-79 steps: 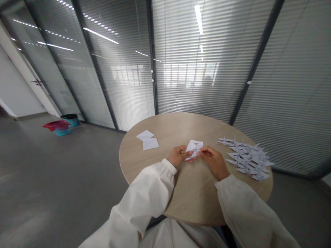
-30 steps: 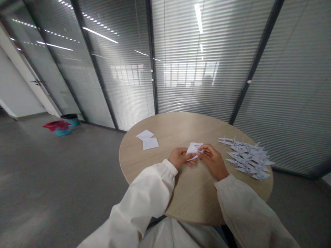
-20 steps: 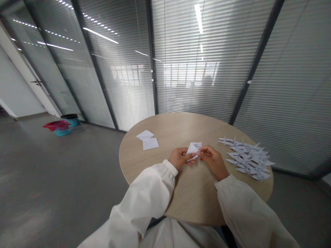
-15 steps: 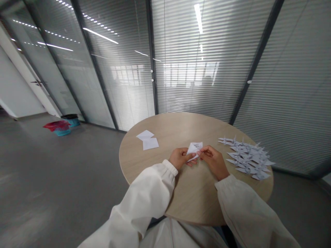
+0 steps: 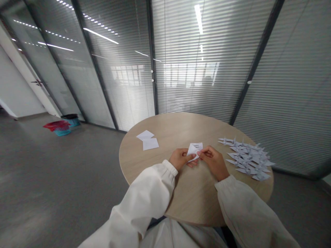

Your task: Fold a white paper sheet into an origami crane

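Gripping folded white printed paper (image 5: 194, 150), left hand (image 5: 179, 159) and right hand (image 5: 213, 162), fingers pinched on it

The folded sheet (image 5: 195, 149) is matt white paper, the tabletop (image 5: 181, 128) smooth pale wood.

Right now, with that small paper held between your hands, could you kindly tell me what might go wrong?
The small folded paper is pinched between the left hand and right hand, so it might slip or crease badly. The right sleeve could also brush the loose paper cranes nearby.
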Available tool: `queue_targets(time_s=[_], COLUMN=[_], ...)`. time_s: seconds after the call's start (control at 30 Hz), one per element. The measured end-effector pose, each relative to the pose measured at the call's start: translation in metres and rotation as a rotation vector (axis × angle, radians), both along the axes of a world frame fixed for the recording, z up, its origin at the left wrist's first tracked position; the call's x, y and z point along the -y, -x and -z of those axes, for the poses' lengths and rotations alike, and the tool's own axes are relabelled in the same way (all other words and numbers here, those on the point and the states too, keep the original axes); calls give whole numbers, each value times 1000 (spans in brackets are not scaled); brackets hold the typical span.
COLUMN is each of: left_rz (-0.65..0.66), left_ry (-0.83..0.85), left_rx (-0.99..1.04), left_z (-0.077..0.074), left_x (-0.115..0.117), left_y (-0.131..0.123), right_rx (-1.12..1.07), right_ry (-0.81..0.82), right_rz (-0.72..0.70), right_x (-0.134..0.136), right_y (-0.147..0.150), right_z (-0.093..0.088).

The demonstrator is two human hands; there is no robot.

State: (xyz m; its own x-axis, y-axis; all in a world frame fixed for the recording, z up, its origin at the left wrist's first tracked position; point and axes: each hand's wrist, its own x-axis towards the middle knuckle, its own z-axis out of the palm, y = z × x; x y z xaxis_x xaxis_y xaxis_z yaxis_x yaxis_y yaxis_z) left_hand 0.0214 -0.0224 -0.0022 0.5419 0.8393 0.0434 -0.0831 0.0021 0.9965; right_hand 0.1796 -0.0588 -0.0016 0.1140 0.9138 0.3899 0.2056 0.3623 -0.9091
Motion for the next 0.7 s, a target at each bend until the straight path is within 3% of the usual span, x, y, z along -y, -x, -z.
queue_targets(time_s=[0.23,0.47,0.7], left_rz=[70,121,-19], left_ry=[-8,28,15], left_rx=[-34,-50,25], left_z=[-2,-4,-9], left_x=[3,6,4], left_y=[1,-1,0], right_rx=[-150,-51,-47], right_ry=[50,14,-30], right_rz=[-113,-6,87], right_x=[2,2,-2], right_y=[4,0,-3], right_z=[-3,-2,0])
